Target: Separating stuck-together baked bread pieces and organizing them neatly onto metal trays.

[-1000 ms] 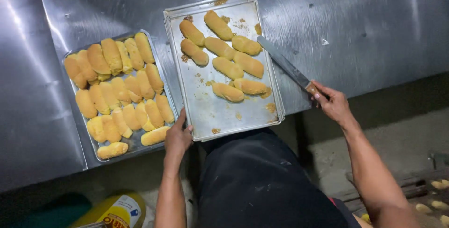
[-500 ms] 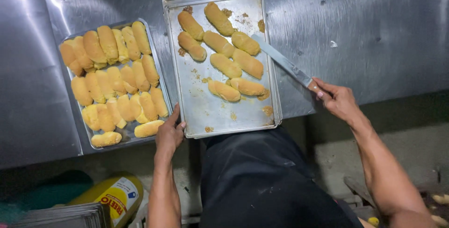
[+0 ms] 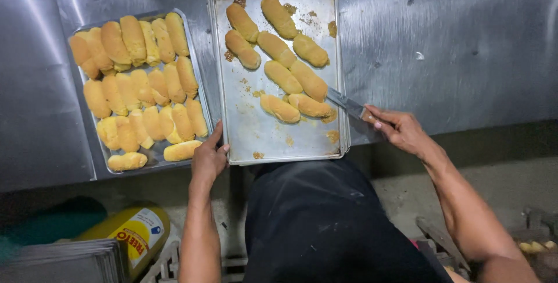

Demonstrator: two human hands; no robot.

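A metal baking tray (image 3: 256,132) lies on the steel table in front of me with several golden bread rolls (image 3: 278,50) on its far half and crumbs around them. My left hand (image 3: 208,158) grips the tray's near left corner. My right hand (image 3: 401,132) is shut on the handle of a flat metal spatula (image 3: 344,104). Its blade reaches over the tray's right rim and slides under the nearest roll (image 3: 309,106).
A second tray (image 3: 154,155) at the left is packed with several rows of rolls (image 3: 135,85). The steel table (image 3: 442,45) stretches to the right. Below its edge sit a yellow container (image 3: 136,233), stacked grey sheets (image 3: 58,262) and my dark apron (image 3: 325,225).
The spatula blade has pushed in from the tray's right edge to under the nearest roll. My left hand has stayed on the tray's corner. The view has shifted down slightly.
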